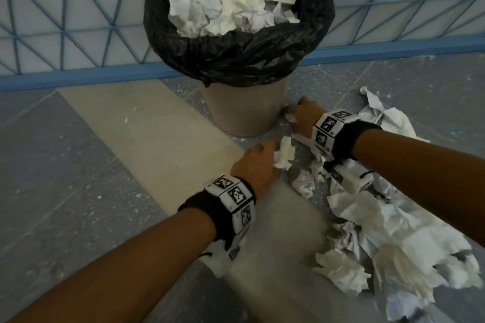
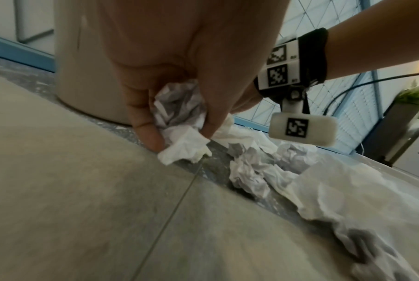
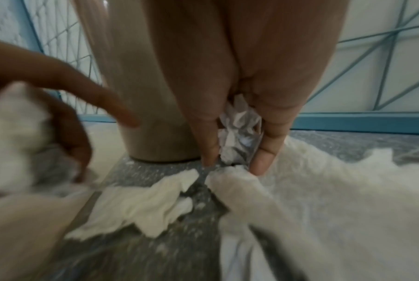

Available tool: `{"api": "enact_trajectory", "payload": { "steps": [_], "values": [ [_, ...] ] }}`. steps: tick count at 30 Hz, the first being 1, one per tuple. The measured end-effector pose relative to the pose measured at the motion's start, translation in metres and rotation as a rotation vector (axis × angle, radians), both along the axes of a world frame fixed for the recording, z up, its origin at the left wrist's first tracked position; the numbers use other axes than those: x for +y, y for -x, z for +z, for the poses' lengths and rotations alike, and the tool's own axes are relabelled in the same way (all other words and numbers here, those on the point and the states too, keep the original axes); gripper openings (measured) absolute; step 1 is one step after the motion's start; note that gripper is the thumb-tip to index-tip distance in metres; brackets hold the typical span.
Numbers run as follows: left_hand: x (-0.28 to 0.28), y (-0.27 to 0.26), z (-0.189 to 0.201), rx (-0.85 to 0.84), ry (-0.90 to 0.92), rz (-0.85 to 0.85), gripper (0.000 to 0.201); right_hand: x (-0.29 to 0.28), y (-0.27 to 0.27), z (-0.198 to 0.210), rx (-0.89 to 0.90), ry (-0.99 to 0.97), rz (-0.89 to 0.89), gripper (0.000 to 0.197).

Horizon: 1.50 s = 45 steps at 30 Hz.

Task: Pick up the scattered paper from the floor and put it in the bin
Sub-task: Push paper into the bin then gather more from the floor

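A beige bin (image 1: 246, 110) lined with a black bag (image 1: 236, 55) stands by the wall, heaped with crumpled white paper (image 1: 231, 5). My left hand (image 1: 258, 162) is down at the floor in front of the bin, fingers and thumb pinching a crumpled paper wad (image 2: 179, 121). My right hand (image 1: 301, 118) is at the bin's right foot, its fingers closed on a small crumpled scrap (image 3: 239, 131). A long heap of scattered paper (image 1: 388, 231) runs along the floor on the right, under my right forearm.
A glass wall with a blue lattice (image 1: 65, 13) and blue base rail (image 1: 78, 75) stands right behind the bin. The floor is grey speckled tile with a beige strip (image 1: 147, 134). A planter (image 2: 400, 129) shows far right in the left wrist view.
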State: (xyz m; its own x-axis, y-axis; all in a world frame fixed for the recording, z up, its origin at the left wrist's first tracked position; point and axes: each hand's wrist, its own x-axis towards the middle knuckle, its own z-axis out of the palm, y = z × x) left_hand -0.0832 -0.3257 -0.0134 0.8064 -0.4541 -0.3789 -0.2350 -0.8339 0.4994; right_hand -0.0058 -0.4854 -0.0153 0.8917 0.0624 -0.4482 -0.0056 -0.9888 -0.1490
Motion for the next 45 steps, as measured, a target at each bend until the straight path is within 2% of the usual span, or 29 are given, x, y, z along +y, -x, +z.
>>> {"api": "enact_trajectory", "payload": {
  "steps": [2, 5, 10, 13, 16, 17, 19, 22, 24, 26, 31, 36, 38, 40, 43, 45],
  "values": [
    [-0.008, -0.008, -0.004, -0.015, -0.105, -0.05, 0.055, 0.003, 0.007, -0.003, -0.021, 0.006, 0.03, 0.027],
    [-0.018, -0.011, -0.012, -0.017, -0.208, -0.135, 0.058, 0.002, 0.016, 0.002, -0.041, -0.041, 0.059, 0.025],
    [-0.018, -0.012, -0.019, -0.071, -0.293, -0.194, 0.04, -0.006, 0.051, 0.017, -0.043, -0.163, 0.074, 0.018],
    [-0.01, -0.018, -0.02, -0.144, -0.333, -0.198, 0.031, 0.0, 0.081, 0.012, 0.013, -0.11, 0.181, 0.029],
    [0.003, -0.021, -0.016, -0.122, -0.345, -0.184, 0.029, 0.008, 0.103, 0.002, 0.109, 0.055, 0.344, 0.059],
    [0.008, -0.021, -0.014, -0.104, -0.347, -0.187, 0.029, 0.01, 0.106, -0.001, 0.118, 0.087, 0.376, 0.061],
    [0.016, -0.018, -0.007, -0.086, -0.344, -0.194, 0.03, 0.012, 0.108, -0.004, 0.104, 0.107, 0.439, 0.045],
    [0.025, -0.007, 0.017, -0.121, -0.281, -0.22, 0.027, 0.016, 0.103, 0.006, 0.06, 0.072, 0.473, 0.033],
    [0.032, 0.004, 0.046, -0.165, -0.197, -0.233, 0.024, 0.018, 0.099, 0.024, -0.009, 0.013, 0.421, 0.03],
    [0.04, 0.013, 0.082, -0.221, -0.091, -0.249, 0.02, 0.021, 0.095, 0.048, -0.088, -0.126, 0.366, 0.031],
    [0.052, 0.011, 0.181, -0.438, 0.207, -0.249, 0.021, 0.03, 0.097, 0.141, -0.315, -0.375, 0.289, 0.03],
    [0.053, -0.035, 0.257, -0.644, 0.39, -0.026, 0.025, 0.027, 0.09, 0.249, -0.571, -0.504, 0.161, 0.023],
    [0.051, -0.062, 0.268, -0.635, 0.429, 0.09, 0.025, 0.03, 0.071, 0.271, -0.687, -0.574, 0.055, 0.021],
    [0.046, -0.091, 0.261, -0.592, 0.469, 0.197, 0.024, 0.039, 0.045, 0.275, -0.806, -0.699, -0.078, 0.017],
    [0.035, -0.119, 0.234, -0.486, 0.487, 0.327, 0.043, 0.058, 0.003, 0.255, -0.919, -0.774, -0.21, 0.034],
    [0.029, -0.124, 0.217, -0.392, 0.359, 0.398, 0.058, 0.066, -0.02, 0.23, -0.857, -0.712, -0.227, 0.038]
  ]
}}
